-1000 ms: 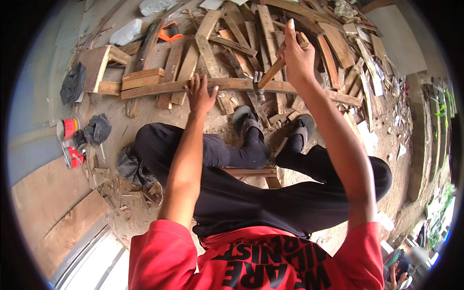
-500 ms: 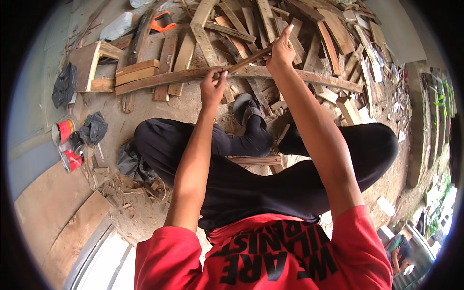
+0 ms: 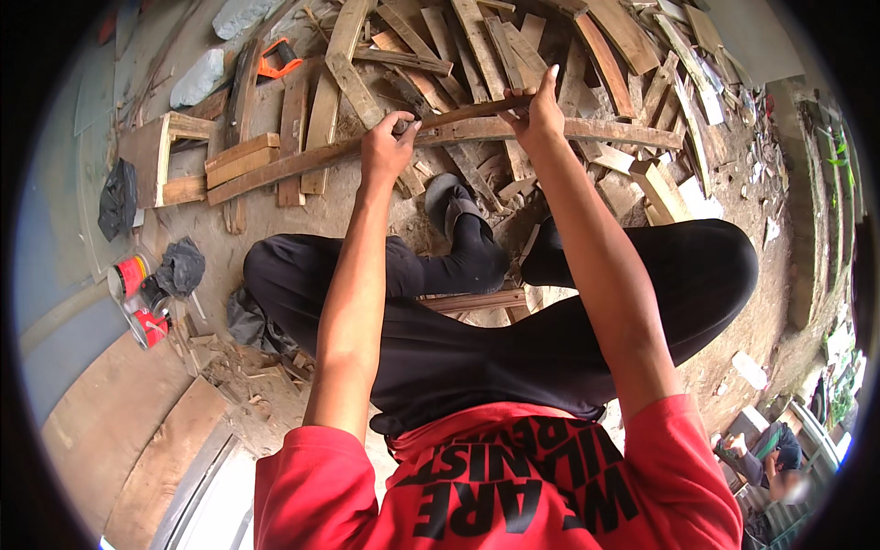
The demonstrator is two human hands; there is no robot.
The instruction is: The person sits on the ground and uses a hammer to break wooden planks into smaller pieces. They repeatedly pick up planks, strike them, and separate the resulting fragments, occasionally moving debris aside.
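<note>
Your left hand is nearly closed, thumb and fingertips pinching the left end of a slim, dark brown wooden stick. Your right hand curls its fingers around the stick's right end, thumb raised and pointing to the far side. The stick spans the gap between your hands; you have it over the far side of a long, brown, squared wooden beam, which runs left to right beyond your feet. Whether stick and beam touch, I cannot tell.

On the beam's far side, near its left end, you have short, light-brown wooden blocks. Farther off is an orange-and-black looped handle. Loose brown planks lie heaped across the far middle and right. To your left, two red cylindrical cans stand near a crumpled black plastic bag. At the near right edge sits another person.
</note>
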